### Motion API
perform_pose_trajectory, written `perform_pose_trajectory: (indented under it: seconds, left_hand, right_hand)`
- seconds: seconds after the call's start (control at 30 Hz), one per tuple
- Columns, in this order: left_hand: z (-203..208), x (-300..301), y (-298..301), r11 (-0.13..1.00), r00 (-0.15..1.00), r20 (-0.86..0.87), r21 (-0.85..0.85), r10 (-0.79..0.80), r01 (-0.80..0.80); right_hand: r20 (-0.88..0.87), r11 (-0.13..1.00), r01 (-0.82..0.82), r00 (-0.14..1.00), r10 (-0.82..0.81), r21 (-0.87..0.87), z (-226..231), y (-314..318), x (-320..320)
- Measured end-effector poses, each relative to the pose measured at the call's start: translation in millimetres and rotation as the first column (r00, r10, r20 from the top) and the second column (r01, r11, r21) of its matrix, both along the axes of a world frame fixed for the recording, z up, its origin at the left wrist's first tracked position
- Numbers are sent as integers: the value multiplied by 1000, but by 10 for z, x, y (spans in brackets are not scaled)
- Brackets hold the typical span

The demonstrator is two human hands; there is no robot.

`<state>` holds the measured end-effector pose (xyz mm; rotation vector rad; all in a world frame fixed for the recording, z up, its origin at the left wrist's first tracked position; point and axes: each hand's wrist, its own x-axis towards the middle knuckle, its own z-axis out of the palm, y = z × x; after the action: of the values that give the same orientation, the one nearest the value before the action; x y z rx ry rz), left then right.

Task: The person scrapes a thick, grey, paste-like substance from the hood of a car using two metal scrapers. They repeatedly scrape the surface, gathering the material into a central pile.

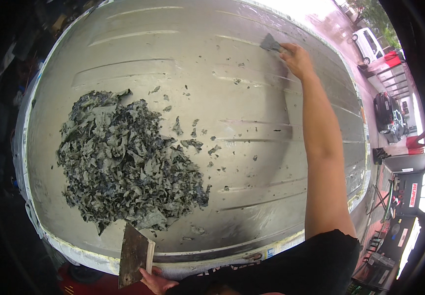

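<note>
A broad, ribbed metal vehicle roof [212,103] lies before me. On its left half is a big heap of curled grey-green paint flakes [124,162], with loose bits scattered to the right of it. Reaching across to the far right, my right hand [298,61] pinches a grey, roughly triangular flat piece [270,43] against or just above the bare metal; I cannot make out which. At the near edge, my left hand [157,282] grips a brown-stained flat board [133,255] with a pale side edge. The board's upper corner meets the heap's near side.
Masking paper and tape [283,246] run along the roof's border. A red surface [89,285] shows below the near left edge. Off to the right stand a white van [367,45], a dark car [388,115] and a workshop rack [384,255] with tools.
</note>
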<state>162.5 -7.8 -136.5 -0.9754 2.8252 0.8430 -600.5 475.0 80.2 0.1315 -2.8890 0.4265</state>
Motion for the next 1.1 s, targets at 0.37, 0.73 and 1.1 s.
perform_pose_trajectory:
  seconds: [0.37, 0.73, 1.1]
  left_hand:
    - [-935, 668, -731, 793, 925, -270, 607, 265, -50]
    - [113, -330, 16, 810, 870, -305, 564, 388, -164]
    - [-110, -37, -112, 949, 925, -379, 301, 26, 96]
  right_hand:
    - [-84, 996, -83, 993, 79, -42, -99, 46, -172]
    - [-100, 996, -92, 991, 94, 21, -142, -355, -90]
    - [38, 998, 14, 999, -12, -60, 176, -18, 271]
